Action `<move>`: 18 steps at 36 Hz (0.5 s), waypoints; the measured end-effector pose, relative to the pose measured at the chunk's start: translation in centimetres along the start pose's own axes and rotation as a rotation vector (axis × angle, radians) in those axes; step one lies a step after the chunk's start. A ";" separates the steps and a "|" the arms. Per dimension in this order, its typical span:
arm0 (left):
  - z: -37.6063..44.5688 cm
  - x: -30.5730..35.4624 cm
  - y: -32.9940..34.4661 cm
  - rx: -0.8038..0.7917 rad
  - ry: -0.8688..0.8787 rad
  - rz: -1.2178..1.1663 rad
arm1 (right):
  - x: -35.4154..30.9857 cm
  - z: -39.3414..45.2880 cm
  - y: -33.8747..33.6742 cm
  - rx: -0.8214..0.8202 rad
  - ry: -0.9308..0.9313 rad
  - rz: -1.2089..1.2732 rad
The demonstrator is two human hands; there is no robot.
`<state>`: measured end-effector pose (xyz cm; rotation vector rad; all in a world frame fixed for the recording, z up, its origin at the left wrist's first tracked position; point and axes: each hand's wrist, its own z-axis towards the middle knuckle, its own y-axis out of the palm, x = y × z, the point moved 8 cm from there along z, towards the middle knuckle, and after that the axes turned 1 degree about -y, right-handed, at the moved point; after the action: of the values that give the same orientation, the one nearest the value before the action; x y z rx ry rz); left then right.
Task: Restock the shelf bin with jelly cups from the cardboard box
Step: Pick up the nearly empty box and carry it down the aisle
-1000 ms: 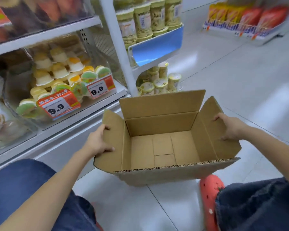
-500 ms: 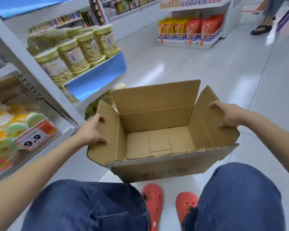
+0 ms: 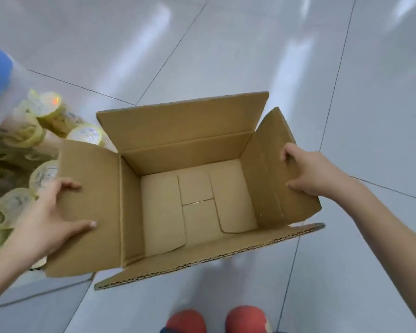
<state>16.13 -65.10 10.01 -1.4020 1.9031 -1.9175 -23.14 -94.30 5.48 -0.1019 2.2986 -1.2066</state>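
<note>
Centre of the frame, I have the cardboard box held up over the pale tiled floor, all four flaps open and its inside bare: no jelly cups show in it, so I judge the restocking is done or nearly so. My left hand lies on the left flap, at the left edge of the picture, fingers spread flat on the board with the thumb laid along it. My right hand pinches the right flap, thumb on the inner face and the fingers curled round behind where I cannot see them.

Empty, the box should weigh very little, yet the flaps are thin corrugated board and will bend at their creases. Were I to carry it further, I would shift both holds down onto the side walls, where the board is stiffer and the load cannot hinge away from me.

Lower left, lidded tubs with pale yellow tops sit packed close under the left flap, blurred, so I cannot read them. That side is tight; the flap edge could brush them. Upper and right parts of the frame are open floor, the clear way to swing the box. My red shoes stand just below its near flap.
</note>
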 end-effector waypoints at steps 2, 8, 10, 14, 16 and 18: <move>-0.1 1.6 -0.2 -0.019 -0.061 -0.003 | -1.1 -0.1 -0.9 0.021 0.008 -0.040; -1.3 7.4 -5.7 -0.068 -0.183 0.045 | -4.9 -3.7 -6.9 -0.009 0.049 -0.039; -2.4 9.5 -8.9 -0.086 -0.209 0.039 | -5.7 -5.9 -9.9 -0.023 0.070 -0.013; -5.1 14.0 -15.3 -0.148 -0.244 0.030 | -7.2 -11.3 -17.0 -0.049 0.108 0.044; -6.3 16.6 -18.2 -0.176 -0.232 0.039 | -8.0 -14.4 -20.8 -0.061 0.126 0.068; -7.8 19.5 -21.1 -0.210 -0.222 0.058 | -8.7 -17.5 -24.4 -0.070 0.153 0.076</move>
<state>10.77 -67.19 39.23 -1.5221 2.0565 -1.5005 -28.56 -93.23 36.27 0.0542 2.4539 -1.1303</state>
